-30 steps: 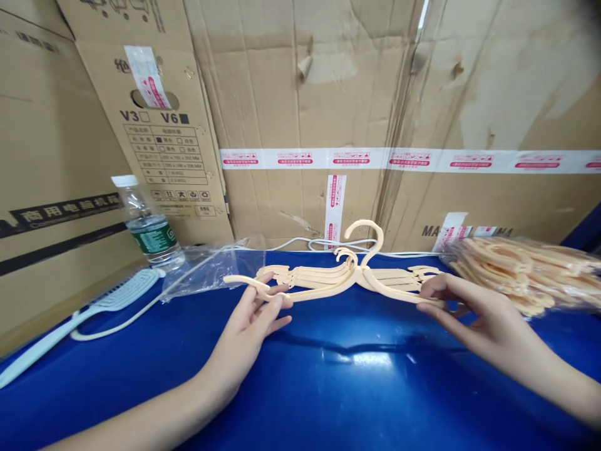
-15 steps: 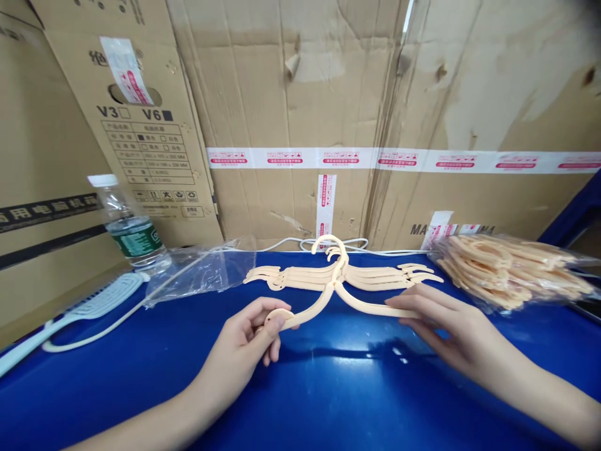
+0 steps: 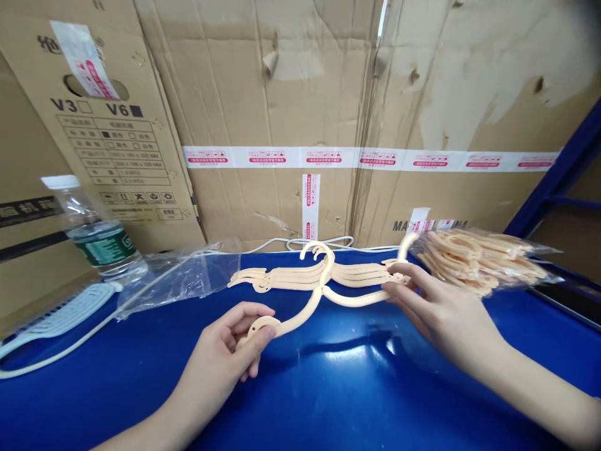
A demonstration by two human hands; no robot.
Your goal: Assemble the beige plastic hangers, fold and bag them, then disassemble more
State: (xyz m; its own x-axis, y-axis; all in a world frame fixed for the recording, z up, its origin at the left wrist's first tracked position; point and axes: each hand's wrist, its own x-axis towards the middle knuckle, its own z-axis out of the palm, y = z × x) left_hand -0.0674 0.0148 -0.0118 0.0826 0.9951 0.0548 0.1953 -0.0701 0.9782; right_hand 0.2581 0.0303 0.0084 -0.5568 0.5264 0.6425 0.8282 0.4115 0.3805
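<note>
A cream plastic clothes hanger (image 3: pixel 350 300) is held above the blue table between my two hands, its hook pointing up. My left hand (image 3: pixel 230 351) pinches the rounded left end, thumb on top. My right hand (image 3: pixel 436 307) grips the right end, where a pale end piece sticks up above the fingers. Behind it, a row of similar cream hangers (image 3: pixel 295 277) lies stacked on the table, partly hidden by the held hanger and my right hand.
Bagged cream hangers (image 3: pixel 474 257) lie at the right. On the left are a water bottle (image 3: pixel 101 241), a pale blue hairbrush (image 3: pixel 66 313) and a clear plastic bag (image 3: pixel 188 279). A white cable (image 3: pixel 267 244) runs along the back, before cardboard boxes (image 3: pixel 277 113).
The hanger's right end piece now stands up above my right hand, which has lifted a little. The whole view has shifted, so the boxes and bottle sit further left.
</note>
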